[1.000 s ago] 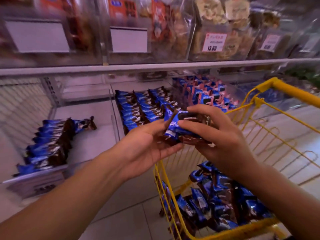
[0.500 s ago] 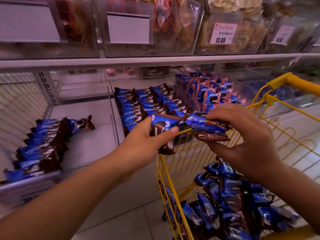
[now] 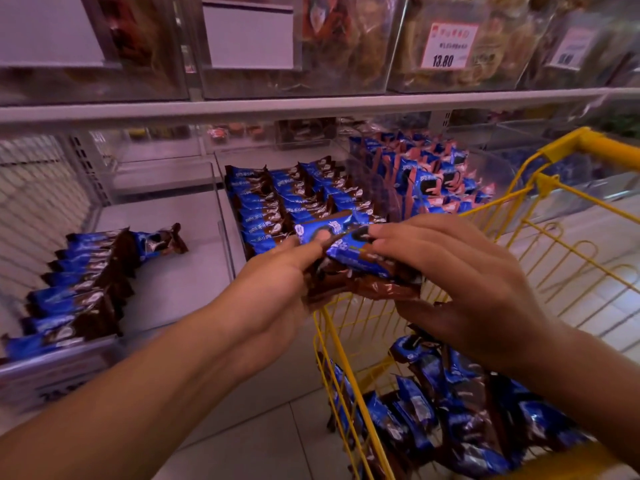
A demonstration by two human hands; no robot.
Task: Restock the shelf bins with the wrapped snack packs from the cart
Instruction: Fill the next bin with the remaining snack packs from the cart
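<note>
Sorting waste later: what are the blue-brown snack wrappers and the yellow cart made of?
Blue-and-brown snack packs: likely thin glossy plastic film, crinkled with bright glints. Yellow wire cart: apparently metal wire with a smooth yellow coating, judging by its thin rigid bars.

Shop, price tag [image 3: 449,46], yellow cart [image 3: 568,199]

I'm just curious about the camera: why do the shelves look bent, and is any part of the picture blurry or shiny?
Head view: the wide lens bows the shelf edge and stretches the forearms at the borders; the upper bins and the price tag are soft; small glints show on the held snack packs between the left hand and right hand; the light is dim and purplish.
</note>
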